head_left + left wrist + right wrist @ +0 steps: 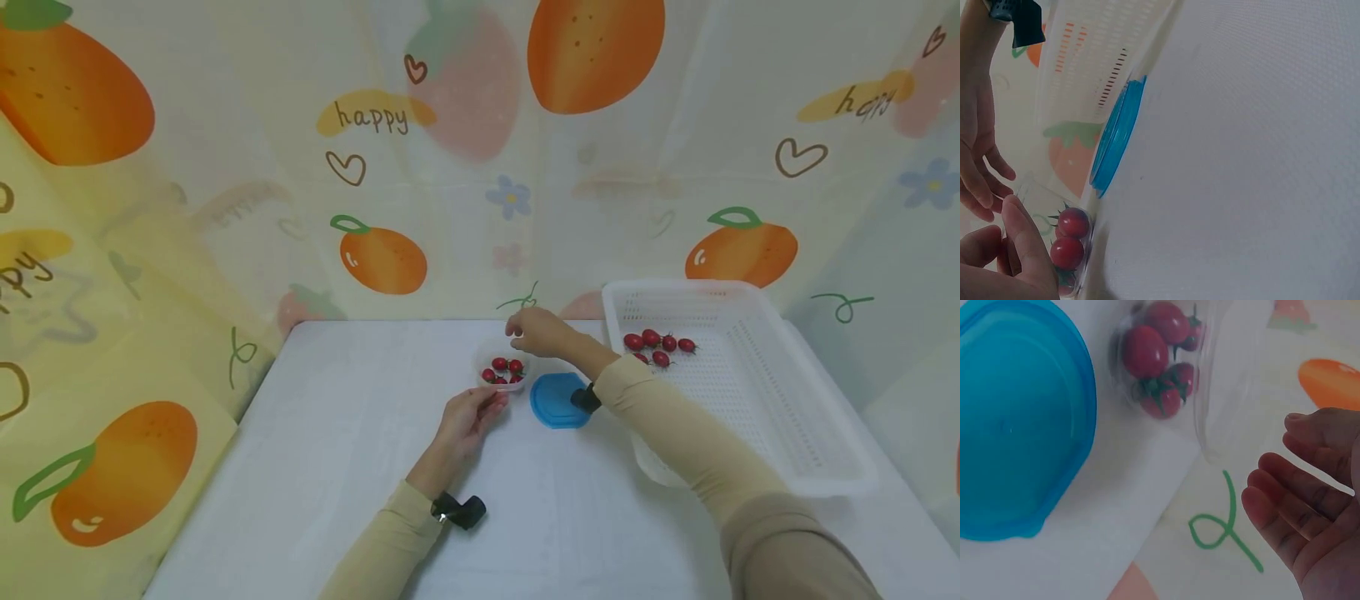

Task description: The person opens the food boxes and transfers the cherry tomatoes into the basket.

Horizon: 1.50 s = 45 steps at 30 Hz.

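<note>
A clear plastic container (1205,434) stands on the table with several cherry tomatoes (500,364) inside. At its near side my left hand (467,419) pinches the rim between thumb and fingers. My right hand (542,332) is raised over the container's far side, its fingers (1279,506) loosely bent with nothing between them. Two tomatoes (1069,237) show through the container wall in the left wrist view. Just right of the container lies a blue lid (557,402), partly overlapped by the dark camera on my right wrist.
A large white perforated basket (757,400) stands on the right of the table, under my right forearm in the head view. Several more cherry tomatoes (660,340) lie at its far left corner. A fruit-patterned curtain (457,192) hangs behind the white table (300,450).
</note>
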Available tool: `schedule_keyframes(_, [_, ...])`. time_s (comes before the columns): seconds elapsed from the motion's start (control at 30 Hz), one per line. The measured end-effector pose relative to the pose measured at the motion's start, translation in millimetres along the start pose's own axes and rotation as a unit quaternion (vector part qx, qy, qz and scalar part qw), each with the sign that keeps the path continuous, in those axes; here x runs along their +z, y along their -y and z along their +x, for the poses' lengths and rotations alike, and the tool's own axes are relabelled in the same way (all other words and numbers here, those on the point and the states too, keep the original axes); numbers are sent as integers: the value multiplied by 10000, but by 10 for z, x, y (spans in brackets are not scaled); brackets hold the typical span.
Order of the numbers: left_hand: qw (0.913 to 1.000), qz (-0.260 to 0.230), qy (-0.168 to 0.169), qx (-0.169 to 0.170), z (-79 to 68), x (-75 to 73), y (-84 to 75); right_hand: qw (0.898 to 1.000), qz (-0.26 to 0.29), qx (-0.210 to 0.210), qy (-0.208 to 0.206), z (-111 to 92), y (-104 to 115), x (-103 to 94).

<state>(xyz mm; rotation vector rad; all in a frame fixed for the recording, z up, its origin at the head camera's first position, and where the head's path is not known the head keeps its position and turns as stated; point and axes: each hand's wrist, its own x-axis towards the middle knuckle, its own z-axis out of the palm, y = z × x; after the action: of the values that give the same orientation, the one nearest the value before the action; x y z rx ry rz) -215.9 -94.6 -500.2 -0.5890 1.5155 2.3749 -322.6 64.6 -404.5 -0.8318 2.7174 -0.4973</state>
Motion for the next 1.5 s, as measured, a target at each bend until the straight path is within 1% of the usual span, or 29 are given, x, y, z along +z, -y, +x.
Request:
schedule_keyframes(0.17, [10000,-82,34,10,4,-5,-6,9997,-1,-7,257,71,87,130])
schedule_keyframes(0.4, [9999,-143,69,23,10,-6,-6,9988,-13,220,428,163,144,334])
schedule_keyframes(0.5, [9996,-224,121,85,12,-12,7,9989,-172,83,421,196,147,426])
schedule_keyframes(0.6, [9991,-345,195,180,14,-15,14,9971,-628,-216,384,228,153,505])
schedule_keyframes(0.67, [9986,-419,221,249,13,-14,14,9935,-1015,-345,385,253,155,553])
schedule_keyframes(0.73, [9983,-467,216,276,14,-11,13,9891,-1360,-389,409,279,161,594])
schedule_keyframes(0.83, [9981,-493,217,286,13,-10,12,9864,-1562,-288,419,310,167,638])
schedule_keyframes(1.1, [9987,-439,174,189,3,-5,12,9854,-1599,-129,578,329,192,659])
schedule_keyframes(1.37, [9990,-333,199,207,13,2,8,9885,-1396,20,573,352,159,643])
schedule_keyframes(1.5, [9991,-340,189,176,13,5,3,9918,-1146,106,560,353,145,632])
